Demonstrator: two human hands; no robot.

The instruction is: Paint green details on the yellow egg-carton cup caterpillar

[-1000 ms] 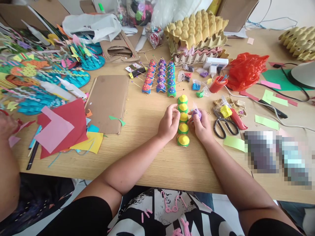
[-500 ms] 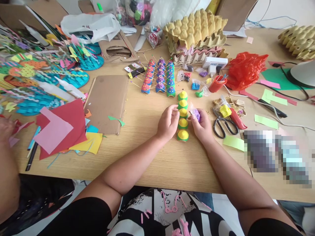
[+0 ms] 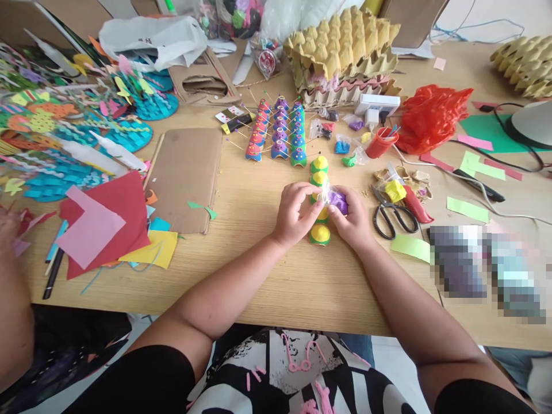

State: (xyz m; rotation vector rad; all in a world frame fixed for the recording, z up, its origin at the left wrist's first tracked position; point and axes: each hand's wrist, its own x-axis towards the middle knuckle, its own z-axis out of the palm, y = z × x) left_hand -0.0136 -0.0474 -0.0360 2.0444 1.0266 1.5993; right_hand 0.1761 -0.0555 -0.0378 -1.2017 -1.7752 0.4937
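Purple modelling clay [image 3: 338, 202] in a clear plastic bag is held in my right hand [image 3: 352, 217], its fingers closed round the lump. My left hand [image 3: 297, 211] pinches the bag's clear end [image 3: 324, 193]. Both hands are just above a strip of egg-carton cups [image 3: 319, 234], green with yellow tops, which stands on the table and is partly hidden by my fingers. Beyond it stand finished strips in red [image 3: 259, 127], purple [image 3: 280, 131] and blue-green [image 3: 298, 133], decorated with dots and pins.
Black-handled scissors [image 3: 394, 218], a red-handled tool [image 3: 417, 206] and yellow clay [image 3: 395, 190] lie to the right. A red cup [image 3: 382, 142] and red plastic bag [image 3: 433, 121] stand behind them. Stacked egg trays [image 3: 340, 46] are at the back. Cardboard [image 3: 185, 178] and coloured paper [image 3: 107, 224] lie left, near another person's arm [image 3: 12, 305].
My left hand has come to the bag and taken hold of its clear end. The right hand has brought the purple clay slightly left, over the yellow-topped strip.
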